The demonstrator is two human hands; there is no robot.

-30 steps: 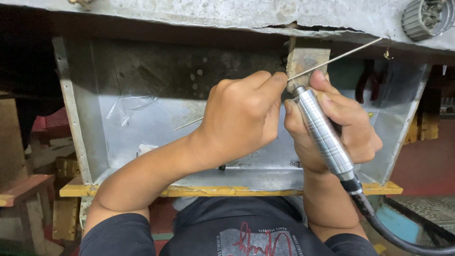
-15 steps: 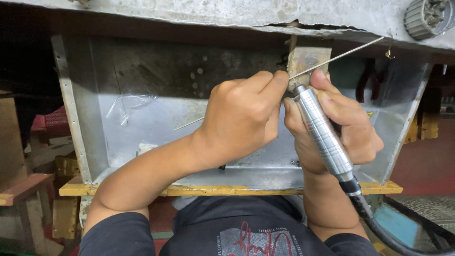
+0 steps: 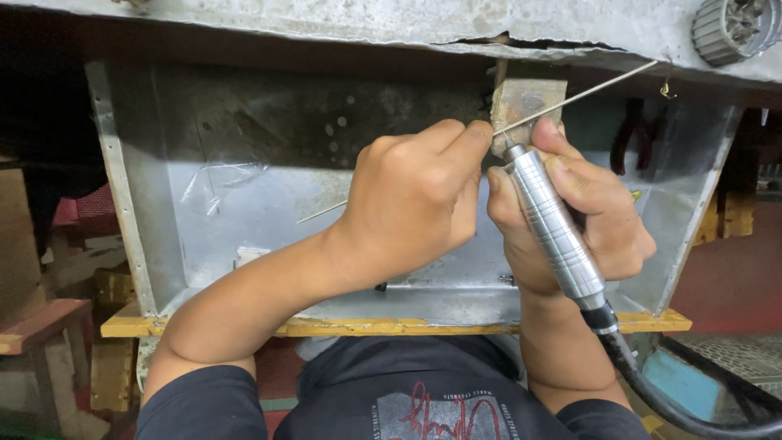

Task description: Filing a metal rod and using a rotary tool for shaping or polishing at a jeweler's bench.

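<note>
Workbench edge [image 3: 407, 20]: a worn grey slab is seen running along the top of the view, with a crack above the wooden peg.
Metal tray [image 3: 244, 220]: a large open sheet-metal drawer is hung under the bench, its front lip backed by a yellow wooden strip [image 3: 391, 328]. Inside are seen a crumpled clear plastic film [image 3: 220, 183] at the left, a small white scrap [image 3: 252, 255] on the floor of the tray, and dust specks on the dark back wall.
Ribbed cup [image 3: 733, 28]: a round grey container is set on the bench at the top right; small metal bits are held in it, too blurred to tell apart.
Left hand [image 3: 411, 204]: it is closed, thumb and forefinger pinched on the thin wire.
Right hand [image 3: 574, 212]: the fingers are wrapped tight around the silver handpiece, the thumb laid along its nose.
Silver handpiece [image 3: 554, 232]: a ribbed metal rotary tool is held aslant, its tip brought against the wire just under the peg; a black flexible shaft [image 3: 652, 391] trails from its rear.
Wooden peg [image 3: 528, 98]: a worn block is fixed under the bench edge, touching the wire.
Thin wire [image 3: 595, 88]: a long straight rod is laid across the peg, running from upper right down behind the left hand, over the tray.
</note>
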